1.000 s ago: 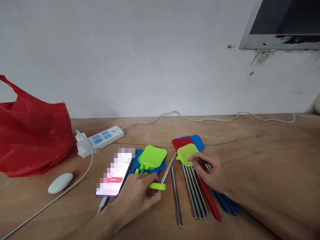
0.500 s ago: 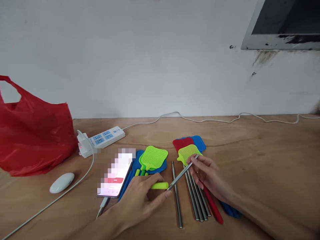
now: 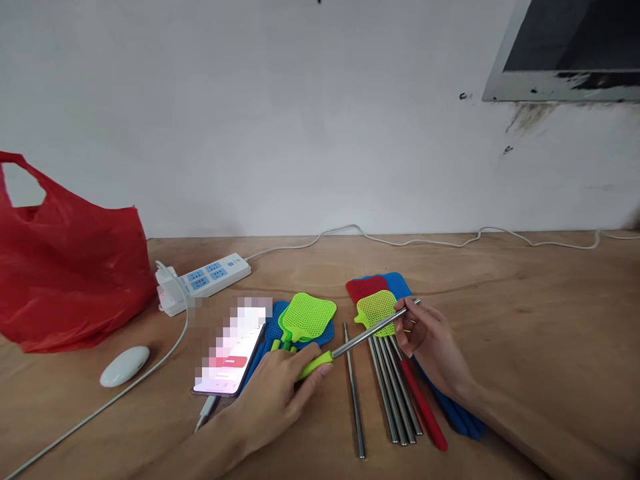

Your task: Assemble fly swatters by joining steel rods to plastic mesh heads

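Observation:
My left hand (image 3: 274,393) is closed around a yellow-green handle (image 3: 315,366), whose front end meets a shiny metal rod (image 3: 369,331) in one line. Near the rod's far tip, the fingers of my right hand (image 3: 429,340) pinch it, above the table. Below lie several bare metal rods (image 3: 393,393) side by side, a lone rod (image 3: 356,400) and a red handle (image 3: 424,407). Perforated fly swatter heads rest behind them: a yellow-green one (image 3: 376,310), a red one (image 3: 365,287) and a blue one (image 3: 399,285). Beside my left hand is another pile of green swatter heads (image 3: 309,316).
A lit phone (image 3: 233,360) on a cable lies left of my left hand. Farther left are a white oval case (image 3: 125,366), a power strip (image 3: 215,273) and a red plastic bag (image 3: 75,273). Blue handles (image 3: 457,417) lie under my right forearm; a wall stands behind.
The handle and rod, at an angle to each other before, now line up. My right hand has shifted right with the rod's tip, and the rod slopes less steeply.

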`<state>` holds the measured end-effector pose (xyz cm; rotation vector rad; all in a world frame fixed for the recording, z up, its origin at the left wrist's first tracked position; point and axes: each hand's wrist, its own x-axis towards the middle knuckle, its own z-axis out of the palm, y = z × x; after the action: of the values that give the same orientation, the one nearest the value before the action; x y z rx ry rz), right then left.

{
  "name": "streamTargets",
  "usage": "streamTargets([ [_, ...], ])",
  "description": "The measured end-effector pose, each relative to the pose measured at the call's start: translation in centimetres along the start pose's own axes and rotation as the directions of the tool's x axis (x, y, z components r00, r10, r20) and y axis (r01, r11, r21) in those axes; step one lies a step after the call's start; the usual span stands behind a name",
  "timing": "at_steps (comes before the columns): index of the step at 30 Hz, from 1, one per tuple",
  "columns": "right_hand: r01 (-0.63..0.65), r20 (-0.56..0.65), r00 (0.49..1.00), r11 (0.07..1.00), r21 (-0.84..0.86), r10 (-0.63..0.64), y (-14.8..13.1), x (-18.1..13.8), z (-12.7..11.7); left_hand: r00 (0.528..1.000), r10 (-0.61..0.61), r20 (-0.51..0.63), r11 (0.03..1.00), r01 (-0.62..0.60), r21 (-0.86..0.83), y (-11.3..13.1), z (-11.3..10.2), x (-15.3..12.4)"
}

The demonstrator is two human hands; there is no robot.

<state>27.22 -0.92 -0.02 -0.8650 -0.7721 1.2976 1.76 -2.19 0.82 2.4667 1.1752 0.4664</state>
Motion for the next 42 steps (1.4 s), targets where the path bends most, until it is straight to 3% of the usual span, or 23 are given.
streamTargets([
  [11, 0.034, 0.069, 0.997, 0.999, -0.034, -0.031, -0.1, 0.0, -0.3, 0.999, 0.008, 0.042, 0.998, -0.010, 0.056, -0.3, 0.2, -0.1],
  [17, -0.045, 0.059, 0.997, 0.999, -0.018, 0.046, 0.2, 0.1, -0.3, 0.999, 0.025, 0.040, 0.998, -0.027, 0.059, -0.5, 0.3, 0.1],
  [22, -0.034, 0.169, 0.984, 0.996, -0.083, 0.048, 0.6, -0.4, 0.0, 1.000, 0.024, 0.011, 0.999, -0.024, 0.044, -0.6, 0.3, 0.2],
  [27, -0.046, 0.348, 0.930, 0.975, -0.216, 0.121, 0.9, -1.0, 0.2, 0.998, 0.045, 0.053, 0.999, -0.044, -0.017, -0.4, 0.2, 0.2],
  [33, -0.027, 0.326, 0.938, 0.961, -0.277, 0.120, 1.1, -0.7, 0.0, 0.994, 0.049, 0.100, 0.999, -0.050, 0.008, 0.0, 0.2, 0.1],
  [38, 0.050, 0.298, 0.954, 0.960, -0.275, 0.035, 1.0, -0.1, -0.4, 0.989, 0.043, 0.140, 0.998, -0.049, 0.042, 0.3, 0.1, -0.3],
  [40, 0.132, 0.238, 0.969, 0.944, -0.302, -0.060, 0.8, 0.5, -1.0, 0.992, 0.013, 0.129, 0.998, -0.022, 0.066, 0.4, -0.1, -0.3],
  [42, 0.256, 0.198, 0.962, 0.864, -0.433, -0.186, 0.5, 1.2, -1.6, 0.994, -0.018, 0.112, 0.997, 0.009, 0.075, 0.4, -0.3, -0.2],
])
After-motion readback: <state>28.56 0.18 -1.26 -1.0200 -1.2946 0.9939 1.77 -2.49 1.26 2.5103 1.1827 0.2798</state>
